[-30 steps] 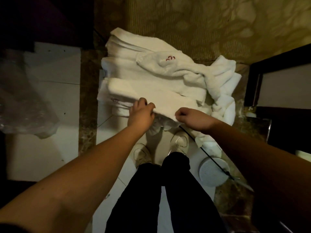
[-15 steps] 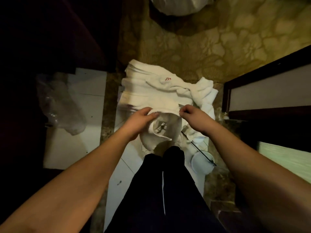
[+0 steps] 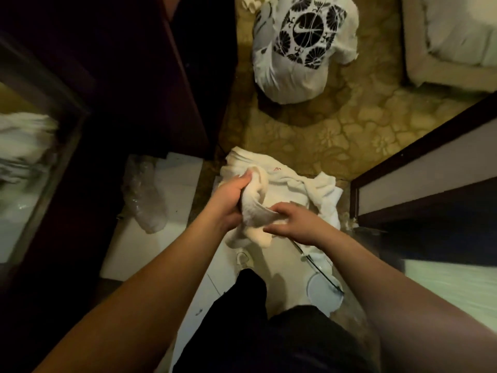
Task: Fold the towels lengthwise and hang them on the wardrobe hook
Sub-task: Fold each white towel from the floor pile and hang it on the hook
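A single wide-angle head camera looks steeply down from standing height, close over both forearms, which enter from the lower corners and meet at frame centre. The floor fills the middle, a patterned carpet (image 3: 336,135) the upper centre, dark furniture the left edge. Straight lines bow near the borders.

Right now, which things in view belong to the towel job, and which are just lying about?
Job: held towel, left hand, right hand, towel pile.
Lying about: printed bag, clear plastic bag, round white lid.
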The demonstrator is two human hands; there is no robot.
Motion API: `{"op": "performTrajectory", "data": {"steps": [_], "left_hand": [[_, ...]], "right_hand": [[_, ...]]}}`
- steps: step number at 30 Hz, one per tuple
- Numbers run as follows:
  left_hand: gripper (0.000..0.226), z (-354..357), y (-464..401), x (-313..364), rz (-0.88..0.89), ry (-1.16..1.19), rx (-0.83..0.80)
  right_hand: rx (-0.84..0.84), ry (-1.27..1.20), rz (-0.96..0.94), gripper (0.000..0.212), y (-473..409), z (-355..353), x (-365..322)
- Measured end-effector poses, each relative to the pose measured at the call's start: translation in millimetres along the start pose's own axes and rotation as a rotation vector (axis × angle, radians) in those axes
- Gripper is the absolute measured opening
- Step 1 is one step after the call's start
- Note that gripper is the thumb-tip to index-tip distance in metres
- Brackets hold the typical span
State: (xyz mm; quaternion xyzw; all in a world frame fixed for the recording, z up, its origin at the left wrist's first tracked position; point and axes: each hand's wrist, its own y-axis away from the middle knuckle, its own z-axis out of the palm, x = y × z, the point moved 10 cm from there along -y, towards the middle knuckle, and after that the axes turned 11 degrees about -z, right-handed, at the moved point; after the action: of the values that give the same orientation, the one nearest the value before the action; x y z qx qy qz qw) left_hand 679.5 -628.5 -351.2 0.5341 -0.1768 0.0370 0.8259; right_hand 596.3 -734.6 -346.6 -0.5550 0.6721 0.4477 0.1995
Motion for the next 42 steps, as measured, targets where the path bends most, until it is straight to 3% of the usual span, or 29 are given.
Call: {"op": "performTrajectory", "data": {"steps": [5, 8, 11, 14, 16, 21, 23, 25, 27, 30, 38, 42], "left_hand": [[0.054, -22.4, 54.7, -16.2, 0.075, 0.077, 0.163], [0.043, -24.8, 93.4, -25.6, 0.185, 0.134, 0.188], [0.033, -20.7, 135.0, -42.3, 0.302, 0.189, 0.132], [0.045, -1.4, 177.5, -72.9, 0.34, 0.246, -0.011], [0.051, 4.0, 207.2, -96.0, 0.405, 0.152, -0.013], [0.049, -14.3, 283.8, -148.8, 0.701, -0.221, 0.247], [0.03, -27.0, 319.5, -160.8, 0.846, -0.379, 0.466], [0.027, -45.7, 355.4, -176.5, 0.906, -0.498, 0.733], [0.03, -67.1, 381.4, -195.7, 0.916, -0.465, 0.818], [0.019, -100.6, 408.9, -236.1, 0.824, -0.414, 0.776], [0.03, -193.7, 483.6, -384.7, 0.717, -0.375, 0.721], [0.022, -242.8, 526.3, -458.9, 0.679, -0.394, 0.843]], "right_hand": [[-0.009, 0.102, -0.06, 0.015, 40.6, 6.5, -28.4], [0.103, -0.01, -0.187, 0.007, 72.7, -3.2, -72.1], [0.201, -0.16, -0.273, 0.01, 109.1, -14.3, -120.4], [0.315, -0.373, -0.309, 0.01, 132.7, -27.2, -153.1], [0.316, -0.425, -0.314, 0.01, 147.4, -25.4, -172.6], [0.199, -0.638, -0.289, 0.011, 181.0, 13.4, -214.0], [0.136, -0.635, -0.309, 0.016, 195.7, 33.0, -233.8], [0.086, -0.658, -0.334, 0.025, 214.5, 54.2, -250.8], [0.066, -0.716, -0.344, 0.03, 233.3, 71.7, -263.6], [0.08, -0.758, -0.36, 0.035, 267.0, 99.5, -287.0], [0.176, -0.886, -0.327, 0.041, 360.8, 197.8, -322.9], [0.18, -0.985, -0.252, 0.047, 409.9, 260.9, -334.4]]}}
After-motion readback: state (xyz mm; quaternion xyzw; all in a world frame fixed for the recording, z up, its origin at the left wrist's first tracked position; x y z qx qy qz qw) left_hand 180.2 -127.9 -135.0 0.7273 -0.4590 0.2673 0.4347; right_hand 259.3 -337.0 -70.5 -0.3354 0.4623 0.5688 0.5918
